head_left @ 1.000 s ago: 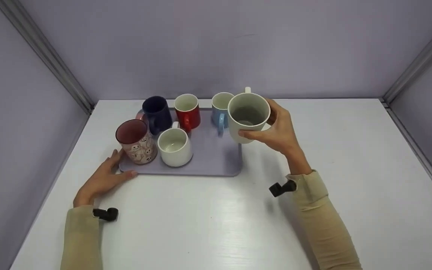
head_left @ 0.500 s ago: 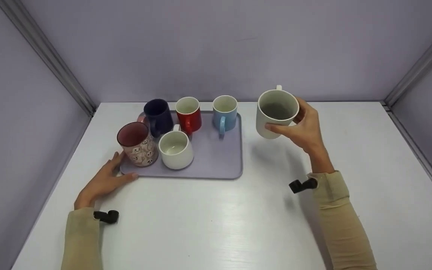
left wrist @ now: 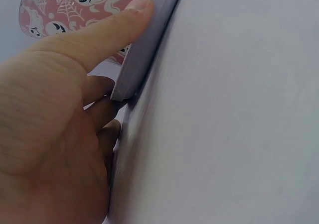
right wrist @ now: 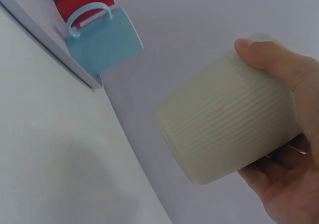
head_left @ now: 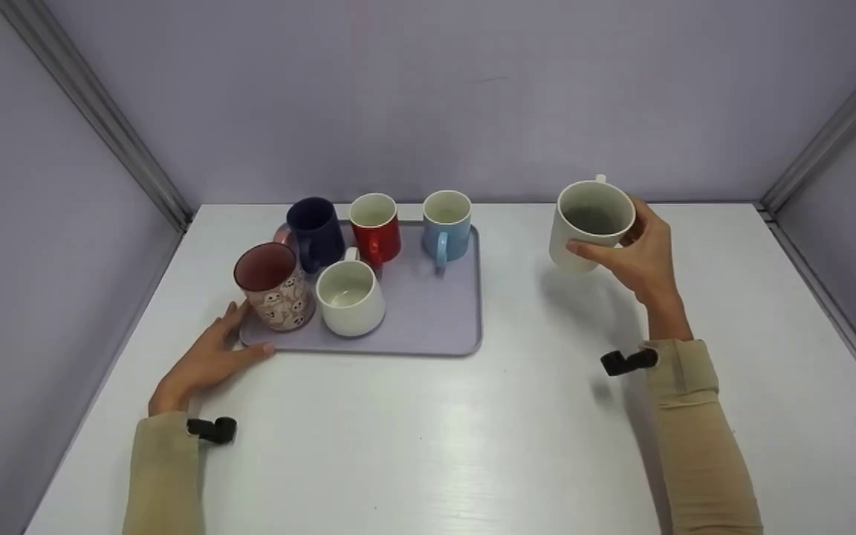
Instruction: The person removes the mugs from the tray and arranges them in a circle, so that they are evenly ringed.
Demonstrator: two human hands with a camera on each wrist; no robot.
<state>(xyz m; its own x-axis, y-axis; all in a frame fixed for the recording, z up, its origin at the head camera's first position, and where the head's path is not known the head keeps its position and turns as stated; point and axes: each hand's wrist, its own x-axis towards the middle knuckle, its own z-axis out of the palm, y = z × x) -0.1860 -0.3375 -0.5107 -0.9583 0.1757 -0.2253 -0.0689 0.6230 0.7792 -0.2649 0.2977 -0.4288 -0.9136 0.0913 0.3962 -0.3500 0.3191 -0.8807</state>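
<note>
My right hand (head_left: 640,256) holds a ribbed white mug (head_left: 573,245) above the table, right of the tray. Thumb and fingers lie on opposite sides of its wall; the handle points to the back. My left hand (head_left: 209,360) grips the near left corner of a lilac tray (head_left: 435,312); its thumb lies along the rim (left wrist: 149,37) in the left wrist view. Closest to that hand on the tray is a pink ghost-print mug (head_left: 283,301). Beside it stands a short white mug (head_left: 354,308). Behind are a navy mug (head_left: 316,234), a red mug (head_left: 376,230) and a light-blue mug (head_left: 448,230).
A white table (head_left: 398,446) extends around the tray on every side. Pale lilac panels (head_left: 428,104) enclose the back and both sides, with metal strips (head_left: 93,111) in the corners. The light-blue mug's handle (right wrist: 82,12) faces the tray's front.
My right hand has carried the ribbed white mug rightward, from over the tray's right edge to over the bare table. The left hand stays at the tray corner, and the other mugs stay put.
</note>
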